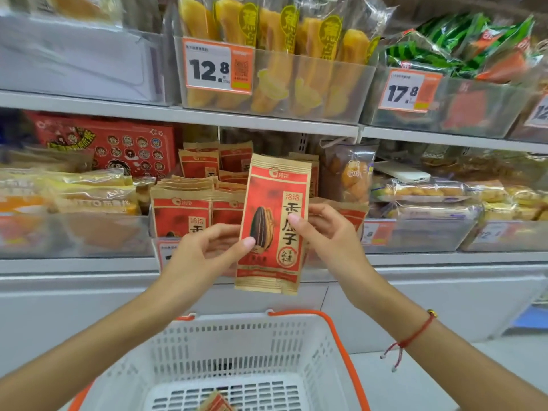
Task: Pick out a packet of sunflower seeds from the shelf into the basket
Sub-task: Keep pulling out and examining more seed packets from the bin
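While both hands' fingers (248,241) pinch packet (274,223) edges, basket (237,345) below.

one head-worn wide view, facing forward and down, close to the shelf (207,117) and basket (237,345).

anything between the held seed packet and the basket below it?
No object. In the head view, the seed packet, pinched by the left hand and right hand, hangs above the basket; only the blank grey shelf base shows behind that gap.
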{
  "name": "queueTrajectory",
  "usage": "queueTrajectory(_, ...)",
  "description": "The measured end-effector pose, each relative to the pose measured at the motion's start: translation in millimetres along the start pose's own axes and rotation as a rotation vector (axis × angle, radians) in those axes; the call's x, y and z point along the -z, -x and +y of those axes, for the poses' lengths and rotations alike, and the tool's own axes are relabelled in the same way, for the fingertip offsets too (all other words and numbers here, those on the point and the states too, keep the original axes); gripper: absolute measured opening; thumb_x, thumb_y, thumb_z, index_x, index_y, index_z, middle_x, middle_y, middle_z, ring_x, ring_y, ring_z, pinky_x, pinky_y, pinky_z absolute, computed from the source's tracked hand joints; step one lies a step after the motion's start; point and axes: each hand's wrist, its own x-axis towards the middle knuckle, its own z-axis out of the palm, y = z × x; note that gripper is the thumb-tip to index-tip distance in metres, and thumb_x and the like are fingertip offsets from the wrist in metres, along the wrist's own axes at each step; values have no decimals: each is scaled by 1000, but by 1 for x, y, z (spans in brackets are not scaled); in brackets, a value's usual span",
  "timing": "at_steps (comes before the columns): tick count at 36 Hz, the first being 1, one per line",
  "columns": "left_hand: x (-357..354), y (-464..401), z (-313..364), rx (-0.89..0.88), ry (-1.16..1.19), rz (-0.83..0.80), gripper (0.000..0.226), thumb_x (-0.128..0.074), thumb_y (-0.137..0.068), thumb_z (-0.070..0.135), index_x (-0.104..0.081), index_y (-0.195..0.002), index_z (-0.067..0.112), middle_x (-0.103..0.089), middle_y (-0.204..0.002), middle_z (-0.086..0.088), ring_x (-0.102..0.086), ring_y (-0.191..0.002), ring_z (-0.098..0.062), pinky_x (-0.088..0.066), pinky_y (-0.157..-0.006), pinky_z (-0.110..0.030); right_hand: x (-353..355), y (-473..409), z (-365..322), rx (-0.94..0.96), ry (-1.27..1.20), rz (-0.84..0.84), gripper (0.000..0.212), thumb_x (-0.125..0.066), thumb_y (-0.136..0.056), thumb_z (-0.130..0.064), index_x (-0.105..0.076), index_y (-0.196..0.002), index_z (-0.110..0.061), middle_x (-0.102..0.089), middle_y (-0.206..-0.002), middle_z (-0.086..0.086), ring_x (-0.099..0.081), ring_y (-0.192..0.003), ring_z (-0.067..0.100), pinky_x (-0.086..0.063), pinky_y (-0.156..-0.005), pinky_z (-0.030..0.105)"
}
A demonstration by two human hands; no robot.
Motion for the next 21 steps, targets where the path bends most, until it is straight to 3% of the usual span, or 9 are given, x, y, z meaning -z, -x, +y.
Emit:
queueTrajectory(3,-2,0,-3,35,-8,-25,40,-67,-66,49,-70,-102,31,-74,-98,14,-68,-96,-2,-52,-84,-23,3,-1,-1,-53,-32,8,22,-61,-92,-36,-65,-104,-19,-76,-91,-8,-71,-85,6,-57,-76,23)
queueTrajectory(7,-9,1,-4,98,47,-75,35,-66,-73,40,-70,-105,25,-76,-98,5,-71,-93,-8,-56,-70,-18,7,-4,-2,-33,-15,75,18,-63,-90,-34,-69,-98,-20,-76,-92,-3,-73,-87,15,-58,-84,39)
queueTrajectory(10,-11,1,-5,127,61,-87,26,-66,-82,31,-68,-106,22,-76,-97,3,-71,-90,-8,-57,-68,-19,7,-3,0,-6,10,128,12,-67,-87,-31,-70,-89,-19,-76,-89,0,-73,-86,18,-58,-84,45)
queueTrajectory(12,-11,1,-5,135,59,-92,34,-67,-77,35,-68,-108,21,-75,-98,1,-71,-90,-9,-57,-69,-20,6,-2,1,3,-1,143,10,-69,-86,-29,-71,-85,-19,-76,-87,1,-73,-85,20,-59,-82,46)
queueTrajectory(14,-11,1,-6,139,55,-93,40,-66,-74,38,-67,-110,20,-74,-100,0,-71,-90,-9,-57,-70,-21,4,-2,2,-1,-21,152,10,-70,-85,-29,-71,-85,-18,-76,-86,1,-73,-83,19,-60,-78,44)
queueTrajectory(17,-10,1,-6,118,50,-54,29,-67,-83,29,-68,-110,19,-74,-101,0,-70,-89,-6,-53,-65,-13,3,-2,3,3,-39,144,12,-69,-86,-30,-71,-89,-19,-76,-88,-1,-73,-84,15,-60,-78,36)
queueTrajectory(21,-11,3,-7,92,60,23,24,-67,-85,26,-68,-109,20,-73,-98,2,-69,-85,0,-50,-63,-9,7,-3,6,-44,-2,1,18,-67,-87,-33,-67,-103,-25,-75,-98,-5,-71,-92,10,-57,-79,25)
